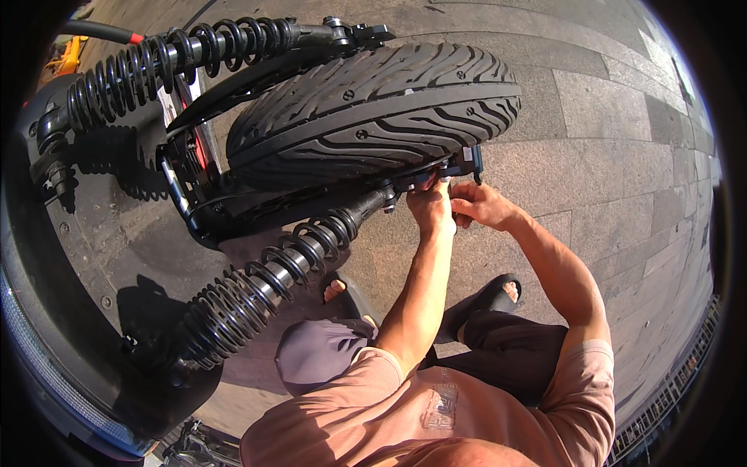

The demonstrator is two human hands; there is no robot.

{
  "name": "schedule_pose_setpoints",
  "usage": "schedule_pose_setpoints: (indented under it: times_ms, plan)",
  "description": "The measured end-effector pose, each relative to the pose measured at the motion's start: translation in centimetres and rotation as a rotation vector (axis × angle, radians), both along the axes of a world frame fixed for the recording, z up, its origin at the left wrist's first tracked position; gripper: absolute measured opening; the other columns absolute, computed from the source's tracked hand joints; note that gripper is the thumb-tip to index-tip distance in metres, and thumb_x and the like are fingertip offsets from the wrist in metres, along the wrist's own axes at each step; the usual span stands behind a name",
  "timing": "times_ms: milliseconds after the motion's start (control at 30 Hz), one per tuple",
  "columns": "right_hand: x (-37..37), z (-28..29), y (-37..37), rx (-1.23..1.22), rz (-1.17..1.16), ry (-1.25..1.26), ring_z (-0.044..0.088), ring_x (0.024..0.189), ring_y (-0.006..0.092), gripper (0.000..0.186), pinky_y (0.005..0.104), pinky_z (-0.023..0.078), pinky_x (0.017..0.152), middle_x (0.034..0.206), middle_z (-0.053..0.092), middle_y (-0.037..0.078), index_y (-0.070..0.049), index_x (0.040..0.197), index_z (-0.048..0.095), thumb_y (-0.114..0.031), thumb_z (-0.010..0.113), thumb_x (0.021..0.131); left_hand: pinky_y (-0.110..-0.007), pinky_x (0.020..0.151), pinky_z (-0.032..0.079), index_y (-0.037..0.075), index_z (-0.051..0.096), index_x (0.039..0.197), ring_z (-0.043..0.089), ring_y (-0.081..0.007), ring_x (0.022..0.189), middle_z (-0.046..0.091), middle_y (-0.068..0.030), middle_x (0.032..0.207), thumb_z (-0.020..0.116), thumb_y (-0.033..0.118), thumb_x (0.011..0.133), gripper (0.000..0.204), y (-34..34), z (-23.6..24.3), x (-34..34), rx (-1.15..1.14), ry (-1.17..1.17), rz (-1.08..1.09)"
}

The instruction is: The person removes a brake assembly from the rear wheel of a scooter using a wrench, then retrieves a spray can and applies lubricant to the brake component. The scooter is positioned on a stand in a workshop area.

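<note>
A black rear wheel with a treaded tire (366,117) sits between two coil-spring shock absorbers, the lower one (292,265) crossing the foreground and the upper one (179,58) at the top left. My left hand (429,202) reaches to the underside of the axle end beside a small black bracket (471,163), its fingers closed on something I cannot make out. Just to the right, my right hand (480,203) has curled fingers close beside my left hand; what they hold, if anything, is hidden.
The black vehicle body (109,373) curves along the left. Orange objects (68,56) show at the upper left. Stone paving (591,179) surrounds the wheel, with my feet in sandals (498,300) on it. A dark grille strip (661,381) runs along the lower right edge.
</note>
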State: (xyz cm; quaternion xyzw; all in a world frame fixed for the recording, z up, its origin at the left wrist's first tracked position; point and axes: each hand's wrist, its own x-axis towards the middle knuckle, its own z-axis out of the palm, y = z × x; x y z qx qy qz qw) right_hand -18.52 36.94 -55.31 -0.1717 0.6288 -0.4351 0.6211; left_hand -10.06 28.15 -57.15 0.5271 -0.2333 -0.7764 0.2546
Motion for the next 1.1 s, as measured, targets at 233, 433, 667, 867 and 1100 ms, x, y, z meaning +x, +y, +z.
schedule_pose_setpoints:
  times_ms: [233,433,667,867,1100]
  plan:
    - [-0.4,0.1,0.2,0.012,0.058,0.087,0.054,0.056,0.0094,0.024,0.0250,0.044,0.053,0.061,0.058,0.002,-0.001,0.078,0.063,-0.022,0.063,0.088,-0.027,0.077,0.049,-0.003,0.064,0.095,0.061,-0.0147,0.084,0.067,-0.0090,0.095,0.066,-0.005,0.079,0.016,-0.1,0.4,0.0,-0.001,-0.014,-0.045]
    - [0.3,-0.8,0.3,0.051,-0.004,0.132,0.050,0.052,0.0085,0.023,0.0254,0.039,0.048,0.057,0.055,0.002,-0.002,0.074,0.062,-0.022,0.066,0.086,-0.027,0.077,0.049,-0.004,0.063,0.096,0.062,-0.0148,0.083,0.067,-0.0098,0.095,0.065,-0.005,0.080,0.016,0.0,0.4,-0.2,-0.021,-0.018,-0.038]
    - [-0.2,-0.4,0.3,0.120,0.082,0.157,0.049,0.056,0.0057,0.020,0.0225,0.040,0.051,0.063,0.054,-0.002,-0.005,0.080,0.056,-0.021,0.064,0.090,-0.026,0.075,0.048,-0.003,0.063,0.093,0.062,-0.0137,0.083,0.066,-0.0076,0.093,0.066,-0.004,0.081,0.013,0.0,-0.1,-0.1,-0.034,-0.004,-0.037]
    - [-0.4,0.4,0.1,0.005,-0.033,-0.096,0.055,0.056,0.0100,0.025,0.0249,0.047,0.055,0.067,0.060,0.003,0.001,0.081,0.062,-0.023,0.065,0.087,-0.022,0.048,0.035,0.004,0.062,0.077,0.048,-0.0071,0.054,0.060,-0.0019,0.070,0.068,-0.005,0.076,0.011,0.2,0.0,-0.7,-0.049,0.014,0.086]
    - [-0.6,0.0,0.2,0.021,0.047,0.087,0.056,0.057,0.0094,0.028,0.0242,0.046,0.054,0.062,0.059,0.003,0.001,0.080,0.062,-0.026,0.064,0.088,-0.025,0.049,0.034,0.007,0.061,0.076,0.045,-0.0070,0.055,0.055,0.0021,0.068,0.073,-0.003,0.073,0.016,-0.1,0.7,-0.5,-0.066,0.011,0.063]
